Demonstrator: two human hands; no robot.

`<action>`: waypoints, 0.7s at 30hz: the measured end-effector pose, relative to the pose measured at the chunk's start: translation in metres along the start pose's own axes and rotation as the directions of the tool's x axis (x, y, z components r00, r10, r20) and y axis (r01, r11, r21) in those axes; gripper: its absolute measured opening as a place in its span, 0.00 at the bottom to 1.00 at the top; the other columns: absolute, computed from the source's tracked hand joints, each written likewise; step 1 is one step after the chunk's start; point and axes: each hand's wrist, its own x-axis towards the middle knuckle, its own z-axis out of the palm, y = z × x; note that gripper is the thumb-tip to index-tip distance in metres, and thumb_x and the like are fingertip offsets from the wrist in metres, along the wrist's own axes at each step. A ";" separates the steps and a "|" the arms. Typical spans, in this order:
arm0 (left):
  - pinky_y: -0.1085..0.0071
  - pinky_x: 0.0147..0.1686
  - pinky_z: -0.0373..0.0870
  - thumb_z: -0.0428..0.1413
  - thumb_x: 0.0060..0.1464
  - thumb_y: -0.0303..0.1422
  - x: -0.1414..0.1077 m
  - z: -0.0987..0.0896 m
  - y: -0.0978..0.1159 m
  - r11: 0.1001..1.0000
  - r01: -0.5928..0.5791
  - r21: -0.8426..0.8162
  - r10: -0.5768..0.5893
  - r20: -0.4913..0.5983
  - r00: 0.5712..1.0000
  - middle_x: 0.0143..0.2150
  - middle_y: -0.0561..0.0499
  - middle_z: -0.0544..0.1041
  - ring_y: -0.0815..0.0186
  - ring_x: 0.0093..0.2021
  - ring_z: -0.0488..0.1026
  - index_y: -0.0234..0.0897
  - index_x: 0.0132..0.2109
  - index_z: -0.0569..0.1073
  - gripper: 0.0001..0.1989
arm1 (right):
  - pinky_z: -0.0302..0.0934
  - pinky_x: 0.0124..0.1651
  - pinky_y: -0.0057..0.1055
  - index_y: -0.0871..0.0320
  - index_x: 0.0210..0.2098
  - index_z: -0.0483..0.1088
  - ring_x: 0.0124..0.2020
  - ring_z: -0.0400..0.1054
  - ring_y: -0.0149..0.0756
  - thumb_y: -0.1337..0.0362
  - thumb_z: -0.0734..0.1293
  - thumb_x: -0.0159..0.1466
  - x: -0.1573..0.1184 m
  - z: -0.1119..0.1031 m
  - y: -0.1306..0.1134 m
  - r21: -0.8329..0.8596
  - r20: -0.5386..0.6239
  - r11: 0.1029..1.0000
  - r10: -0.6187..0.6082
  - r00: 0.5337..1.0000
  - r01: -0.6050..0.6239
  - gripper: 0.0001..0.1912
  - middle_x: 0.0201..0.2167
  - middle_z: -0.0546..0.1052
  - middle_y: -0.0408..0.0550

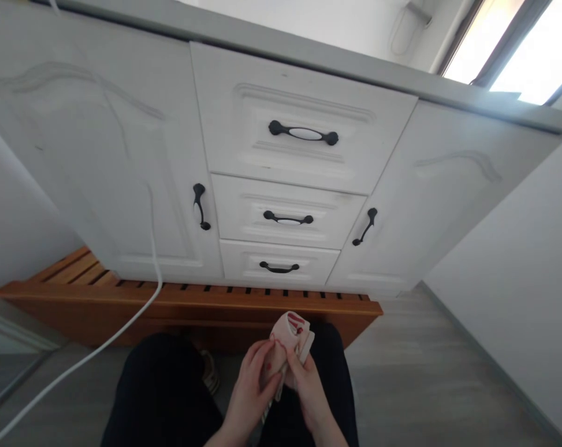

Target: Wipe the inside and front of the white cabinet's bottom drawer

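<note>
Low in the view, above my knees, both hands hold a small pale pink item with red markings (pixel 286 332). It looks like soft folded cloth or a small pouch, but its exact kind is unclear. My left hand (pixel 253 385) grips its left side, thumb and fingers closing on it. On the other side my right hand (pixel 302 379) pinches it, the thumb lying on the front. A white edge shows along its right side, and a thin striped piece hangs below between the hands. Part of the item is hidden by my fingers.
A white cabinet (pixel 290 155) with drawers and dark handles stands ahead. At its base runs a slatted wooden bench or platform (pixel 192 298). A white cable (pixel 117 335) hangs down across the left side. Grey wood-look floor (pixel 415 366) lies to the right, and a window is upper right.
</note>
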 end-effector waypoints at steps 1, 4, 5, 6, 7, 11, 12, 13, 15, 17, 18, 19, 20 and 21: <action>0.48 0.68 0.63 0.56 0.57 0.35 0.000 -0.002 0.000 0.999 0.013 -0.033 -0.013 -0.004 1.000 0.63 0.41 0.67 0.54 0.65 0.66 0.42 0.63 0.66 0.26 | 0.65 0.59 0.44 0.56 0.54 0.75 0.50 0.76 0.46 0.44 0.76 0.55 -0.001 0.000 0.003 -0.020 0.011 1.000 -0.002 1.000 0.002 0.33 0.50 0.81 0.53; 0.50 0.65 0.67 0.56 0.55 0.39 0.001 -0.014 0.003 0.987 0.085 -0.136 -0.088 -0.013 0.996 0.58 0.42 0.74 0.53 0.60 0.71 0.40 0.58 0.71 0.23 | 0.64 0.60 0.45 0.58 0.52 0.76 0.50 0.75 0.49 0.37 0.72 0.56 0.001 -0.003 0.010 -0.086 0.027 0.996 -0.005 1.000 0.007 0.36 0.48 0.82 0.55; 0.52 0.62 0.69 0.56 0.55 0.42 0.001 -0.019 0.004 0.974 0.143 -0.173 -0.149 -0.023 0.989 0.56 0.42 0.76 0.52 0.58 0.73 0.39 0.55 0.72 0.22 | 0.64 0.60 0.45 0.59 0.52 0.77 0.50 0.75 0.50 0.36 0.70 0.57 0.002 -0.005 0.011 -0.128 0.029 0.992 -0.016 0.999 0.020 0.36 0.47 0.82 0.55; 0.53 0.59 0.73 0.56 0.54 0.46 0.001 -0.024 0.005 0.954 0.212 -0.211 -0.225 -0.042 0.973 0.53 0.42 0.79 0.51 0.55 0.75 0.38 0.53 0.73 0.23 | 0.63 0.60 0.46 0.59 0.51 0.77 0.51 0.75 0.51 0.36 0.70 0.58 0.004 -0.007 0.012 -0.181 0.032 0.982 -0.038 0.999 0.043 0.36 0.48 0.81 0.55; 0.55 0.55 0.75 0.56 0.53 0.50 0.001 -0.029 0.005 0.927 0.278 -0.251 -0.303 -0.070 0.950 0.50 0.43 0.80 0.50 0.53 0.77 0.38 0.51 0.75 0.25 | 0.62 0.61 0.46 0.58 0.51 0.77 0.53 0.74 0.52 0.36 0.70 0.58 0.006 -0.008 0.012 -0.240 0.032 0.968 -0.068 0.997 0.074 0.35 0.49 0.81 0.54; 0.59 0.49 0.78 0.60 0.43 0.58 0.001 -0.040 0.001 0.843 0.375 -0.384 -0.475 -0.206 0.856 0.43 0.44 0.83 0.49 0.48 0.79 0.36 0.45 0.77 0.32 | 0.57 0.65 0.46 0.57 0.53 0.77 0.58 0.70 0.55 0.38 0.71 0.57 0.008 -0.013 0.013 -0.394 0.024 0.906 -0.161 0.987 0.157 0.35 0.53 0.79 0.54; 0.60 0.49 0.77 0.61 0.42 0.58 0.001 -0.040 -0.001 0.822 0.381 -0.423 -0.500 -0.218 0.838 0.43 0.45 0.83 0.50 0.48 0.79 0.37 0.44 0.77 0.31 | 0.57 0.65 0.46 0.57 0.53 0.77 0.58 0.70 0.55 0.38 0.71 0.57 0.007 -0.013 0.014 -0.408 0.021 0.899 -0.165 0.986 0.160 0.35 0.54 0.79 0.54; 0.62 0.50 0.77 0.62 0.41 0.57 0.002 -0.040 -0.003 0.783 0.393 -0.482 -0.541 -0.217 0.812 0.43 0.46 0.83 0.51 0.49 0.79 0.38 0.44 0.77 0.31 | 0.57 0.65 0.46 0.57 0.52 0.78 0.58 0.70 0.55 0.38 0.70 0.58 0.006 -0.013 0.016 -0.416 0.024 0.894 -0.170 0.985 0.164 0.34 0.53 0.79 0.54; 0.65 0.49 0.76 0.64 0.40 0.53 0.005 -0.038 -0.008 0.644 0.431 -0.632 -0.652 -0.159 0.742 0.43 0.49 0.83 0.54 0.50 0.78 0.40 0.45 0.76 0.28 | 0.57 0.65 0.44 0.57 0.49 0.79 0.57 0.71 0.54 0.39 0.70 0.58 0.005 -0.011 0.023 -0.410 0.032 0.898 -0.164 0.986 0.163 0.31 0.51 0.80 0.54; 0.64 0.47 0.77 0.62 0.41 0.48 0.009 -0.035 -0.013 0.469 0.488 -0.736 -0.741 -0.027 0.671 0.40 0.48 0.83 0.54 0.49 0.80 0.40 0.41 0.75 0.22 | 0.62 0.61 0.45 0.57 0.43 0.80 0.54 0.73 0.56 0.35 0.70 0.55 0.006 -0.011 0.032 -0.343 0.007 0.935 -0.091 0.996 0.088 0.33 0.44 0.82 0.54; 0.61 0.45 0.78 0.60 0.42 0.47 0.010 -0.033 -0.016 0.394 0.528 -0.752 -0.765 0.051 0.643 0.37 0.45 0.83 0.51 0.46 0.81 0.39 0.38 0.75 0.19 | 0.65 0.57 0.46 0.58 0.39 0.81 0.51 0.75 0.57 0.32 0.71 0.51 0.007 -0.012 0.038 -0.290 -0.018 0.957 -0.027 0.999 0.020 0.35 0.40 0.83 0.55; 0.57 0.42 0.79 0.58 0.42 0.45 0.010 -0.031 -0.019 0.341 0.570 -0.747 -0.776 0.118 0.620 0.35 0.41 0.83 0.48 0.43 0.82 0.38 0.35 0.74 0.16 | 0.68 0.52 0.48 0.58 0.34 0.80 0.46 0.76 0.58 0.30 0.71 0.47 0.009 -0.014 0.043 -0.235 -0.045 0.971 0.040 0.998 -0.049 0.37 0.34 0.82 0.56; 0.53 0.40 0.79 0.55 0.43 0.44 0.009 -0.029 -0.022 0.312 0.607 -0.731 -0.780 0.167 0.602 0.32 0.38 0.82 0.46 0.40 0.82 0.38 0.32 0.74 0.14 | 0.69 0.48 0.49 0.58 0.30 0.79 0.41 0.77 0.58 0.28 0.72 0.42 0.011 -0.016 0.049 -0.191 -0.072 0.976 0.091 0.993 -0.103 0.38 0.30 0.81 0.56; 0.51 0.38 0.79 0.54 0.43 0.44 0.008 -0.026 -0.025 0.299 0.631 -0.716 -0.785 0.192 0.589 0.30 0.37 0.81 0.44 0.38 0.82 0.38 0.30 0.73 0.14 | 0.70 0.45 0.49 0.59 0.27 0.78 0.37 0.78 0.58 0.28 0.73 0.38 0.013 -0.019 0.054 -0.168 -0.096 0.977 0.118 0.988 -0.133 0.39 0.26 0.80 0.56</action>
